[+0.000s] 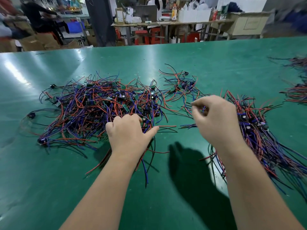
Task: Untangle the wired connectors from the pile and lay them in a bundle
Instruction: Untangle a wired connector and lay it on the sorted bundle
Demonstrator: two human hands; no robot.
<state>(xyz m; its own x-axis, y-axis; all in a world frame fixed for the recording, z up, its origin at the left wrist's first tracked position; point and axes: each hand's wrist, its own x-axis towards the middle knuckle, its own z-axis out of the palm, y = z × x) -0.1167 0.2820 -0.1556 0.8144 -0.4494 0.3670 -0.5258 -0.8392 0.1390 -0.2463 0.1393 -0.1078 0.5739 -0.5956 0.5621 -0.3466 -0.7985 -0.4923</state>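
Fingers of the right hand pinch a few wire ends above the green counter. The left hand curls round wires at the near edge of the tangled pile. A straightened bundle lies to the right.

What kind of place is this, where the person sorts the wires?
Probably an electronics assembly workshop: a tangled pile of wired connectors lies on a large green work table, and behind it stand benches loaded with boxes and red stools.
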